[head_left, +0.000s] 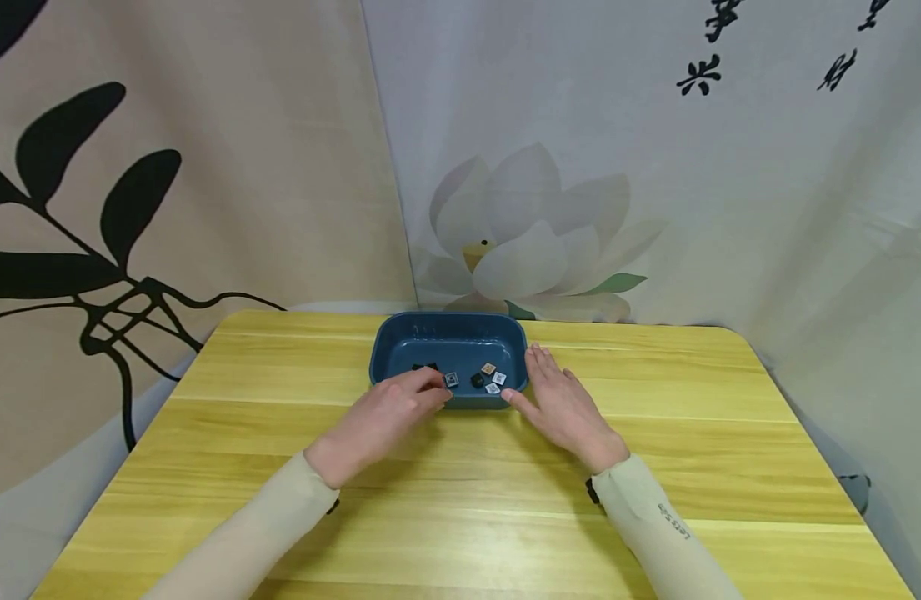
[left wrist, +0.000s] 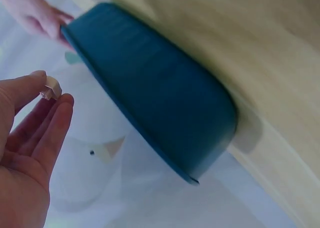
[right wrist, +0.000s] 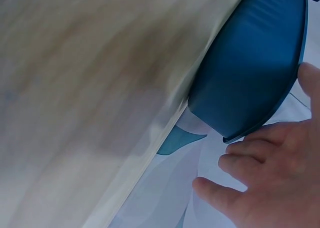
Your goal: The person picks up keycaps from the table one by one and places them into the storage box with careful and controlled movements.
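Note:
My left hand [head_left: 388,414] is at the front left of a blue plastic tub [head_left: 400,327]. In the left wrist view, its thumb and fingertips pinch a small pale keycap [left wrist: 51,88] above the tub's rim. Inside the tub lie several more small keycaps: a grey one [head_left: 451,379], a tan one [head_left: 488,368], a black one [head_left: 478,380] and white ones, one of them [head_left: 499,378] near the right wall. My right hand [head_left: 568,408] rests against the tub's right front corner, thumb at the front rim and fingers extended along the right side.
The tub stands near the back edge of a yellow wooden table [head_left: 460,517]. Right behind the table hangs a pale curtain [head_left: 317,167] printed with a plant, a lotus and black characters.

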Demonstrator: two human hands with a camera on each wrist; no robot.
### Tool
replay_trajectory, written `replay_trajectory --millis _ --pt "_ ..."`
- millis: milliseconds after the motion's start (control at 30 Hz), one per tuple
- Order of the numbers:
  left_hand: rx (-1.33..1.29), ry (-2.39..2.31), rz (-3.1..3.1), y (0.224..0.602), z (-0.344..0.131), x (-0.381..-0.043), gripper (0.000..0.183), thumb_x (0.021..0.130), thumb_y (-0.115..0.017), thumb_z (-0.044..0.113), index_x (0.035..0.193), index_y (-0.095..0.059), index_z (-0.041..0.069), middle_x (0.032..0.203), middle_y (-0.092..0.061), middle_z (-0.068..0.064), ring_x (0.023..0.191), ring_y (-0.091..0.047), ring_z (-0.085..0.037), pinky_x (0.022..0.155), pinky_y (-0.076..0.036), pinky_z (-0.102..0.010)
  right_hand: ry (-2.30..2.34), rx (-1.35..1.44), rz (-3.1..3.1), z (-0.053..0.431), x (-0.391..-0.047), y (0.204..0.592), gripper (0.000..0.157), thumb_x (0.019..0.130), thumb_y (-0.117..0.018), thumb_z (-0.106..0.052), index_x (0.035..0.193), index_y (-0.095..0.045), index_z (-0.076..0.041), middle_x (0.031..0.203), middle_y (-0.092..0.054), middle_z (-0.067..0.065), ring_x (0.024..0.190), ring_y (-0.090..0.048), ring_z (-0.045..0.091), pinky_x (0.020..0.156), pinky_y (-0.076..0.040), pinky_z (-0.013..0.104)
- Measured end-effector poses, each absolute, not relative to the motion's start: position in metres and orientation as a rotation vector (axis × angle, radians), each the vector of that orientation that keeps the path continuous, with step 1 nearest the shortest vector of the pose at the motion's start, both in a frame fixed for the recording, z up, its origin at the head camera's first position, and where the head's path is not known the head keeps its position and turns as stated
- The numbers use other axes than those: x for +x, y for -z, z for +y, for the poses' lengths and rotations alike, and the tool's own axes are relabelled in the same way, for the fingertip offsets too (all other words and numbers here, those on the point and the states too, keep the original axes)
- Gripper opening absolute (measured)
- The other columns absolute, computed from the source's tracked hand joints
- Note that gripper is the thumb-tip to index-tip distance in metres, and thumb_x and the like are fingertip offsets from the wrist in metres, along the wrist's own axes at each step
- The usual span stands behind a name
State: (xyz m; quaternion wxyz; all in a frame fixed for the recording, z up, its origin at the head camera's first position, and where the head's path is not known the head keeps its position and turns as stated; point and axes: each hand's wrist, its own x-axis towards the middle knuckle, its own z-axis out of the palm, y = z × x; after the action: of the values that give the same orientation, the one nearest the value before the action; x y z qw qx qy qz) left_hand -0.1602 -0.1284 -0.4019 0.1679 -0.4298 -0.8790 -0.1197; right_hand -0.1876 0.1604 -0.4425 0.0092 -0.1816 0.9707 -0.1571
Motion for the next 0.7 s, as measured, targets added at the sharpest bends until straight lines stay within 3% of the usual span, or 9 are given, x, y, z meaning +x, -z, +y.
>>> replay_trajectory --millis 700 --pt "-0.955 0.505 -2.728 0.411 -0.136 -0.208 0.013 0.091 -0.079 0.004 0.104 -0.079 0.004 0.098 -0.072 -0.005 0.086 -0.068 -0.017 0.077 -0.060 -0.030 0.464 -0.590 3.027 0.161 -0.188 0.443 0.090 0.106 -0.042 -0.063 0.161 -0.024 0.005 0.169 -0.020 0.021 0.156 -0.021 0.036 0.118 -0.030 0.061"
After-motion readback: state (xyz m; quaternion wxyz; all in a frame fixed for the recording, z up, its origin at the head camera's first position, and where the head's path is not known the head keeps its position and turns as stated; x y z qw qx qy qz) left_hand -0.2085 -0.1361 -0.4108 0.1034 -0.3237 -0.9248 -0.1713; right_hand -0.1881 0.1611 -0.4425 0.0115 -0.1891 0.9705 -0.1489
